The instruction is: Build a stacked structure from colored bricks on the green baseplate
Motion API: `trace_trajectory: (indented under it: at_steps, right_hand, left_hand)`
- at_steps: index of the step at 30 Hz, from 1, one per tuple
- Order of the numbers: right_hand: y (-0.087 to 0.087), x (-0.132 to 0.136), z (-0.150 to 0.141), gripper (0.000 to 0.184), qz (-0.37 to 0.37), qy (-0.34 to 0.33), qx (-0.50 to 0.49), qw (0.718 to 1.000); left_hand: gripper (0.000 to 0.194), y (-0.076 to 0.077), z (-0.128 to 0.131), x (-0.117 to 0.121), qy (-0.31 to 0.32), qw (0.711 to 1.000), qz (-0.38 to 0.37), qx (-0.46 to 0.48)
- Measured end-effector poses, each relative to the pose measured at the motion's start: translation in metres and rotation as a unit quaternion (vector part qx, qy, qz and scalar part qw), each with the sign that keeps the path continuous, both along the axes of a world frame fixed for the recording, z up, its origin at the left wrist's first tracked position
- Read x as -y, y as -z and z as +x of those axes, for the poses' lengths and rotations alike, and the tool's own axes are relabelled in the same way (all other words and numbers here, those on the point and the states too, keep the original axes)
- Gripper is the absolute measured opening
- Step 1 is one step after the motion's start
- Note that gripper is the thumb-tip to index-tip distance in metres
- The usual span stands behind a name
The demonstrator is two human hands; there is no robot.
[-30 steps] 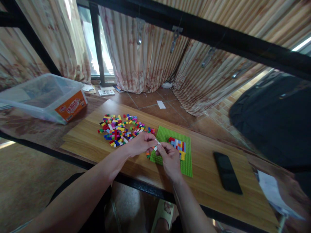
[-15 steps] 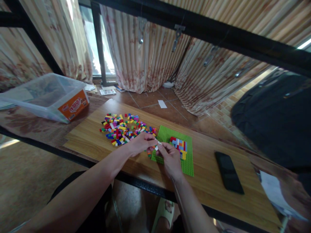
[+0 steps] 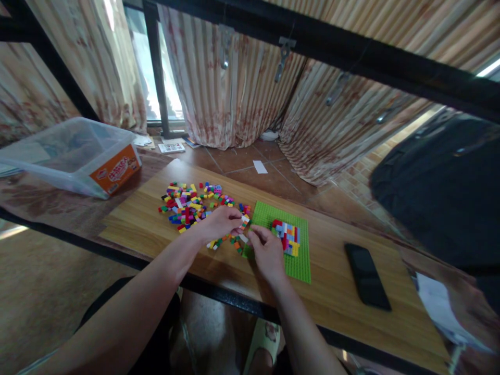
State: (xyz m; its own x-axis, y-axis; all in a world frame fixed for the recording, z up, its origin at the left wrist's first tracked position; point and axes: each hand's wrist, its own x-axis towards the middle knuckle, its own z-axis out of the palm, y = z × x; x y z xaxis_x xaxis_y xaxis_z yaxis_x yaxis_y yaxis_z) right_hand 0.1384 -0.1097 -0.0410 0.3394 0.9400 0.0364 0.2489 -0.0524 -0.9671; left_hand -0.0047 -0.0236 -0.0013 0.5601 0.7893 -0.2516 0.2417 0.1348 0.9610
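My left hand (image 3: pixel 222 223) is closed, with a small white-and-orange toy brick piece (image 3: pixel 245 222) pinched at its fingertips. Close by on the right, over the left edge of the green baseplate (image 3: pixel 299 271), my right hand (image 3: pixel 269 254) has its thumb and forefinger drawn together; whatever they hold is too small to make out. A white brick (image 3: pixel 244 238) shows between the two hands. On the baseplate stands a built block of red, light blue, white and yellow bricks (image 3: pixel 288 237), partly behind my right hand. Loose coloured bricks (image 3: pixel 187 208) lie in a heap beyond my left hand.
A wooden board (image 3: pixel 144 224) bears all the bricks. A black phone (image 3: pixel 367 276) lies on its right part. A clear plastic bin (image 3: pixel 70 156) with an orange label stands at the left. A black bar (image 3: pixel 351 57) crosses above, before the curtains (image 3: pixel 242 94).
My hands have come apart from the white brick both were fingering. My left hand has shifted slightly left and up with the white-and-orange piece; my right hand has moved slightly left.
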Motion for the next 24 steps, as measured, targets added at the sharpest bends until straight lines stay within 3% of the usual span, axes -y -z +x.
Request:
trace_trajectory:
  at_steps: [7, 12, 24]
  right_hand:
    - [-0.012, -0.003, -0.005, 0.031, 0.015, 0.023, -0.137, 0.990]
    - [-0.011, -0.002, -0.004, 0.027, 0.022, 0.041, -0.167, 0.985]
    - [-0.009, -0.003, -0.005, 0.031, 0.005, 0.045, -0.233, 0.971]
  left_hand:
    - [0.013, 0.000, 0.009, 0.009, 0.022, 0.999, -0.029, 0.029]
    - [0.008, 0.006, 0.014, 0.013, 0.010, 0.998, -0.042, 0.048]
    - [0.010, 0.003, 0.014, 0.014, -0.021, 0.997, -0.062, 0.051]
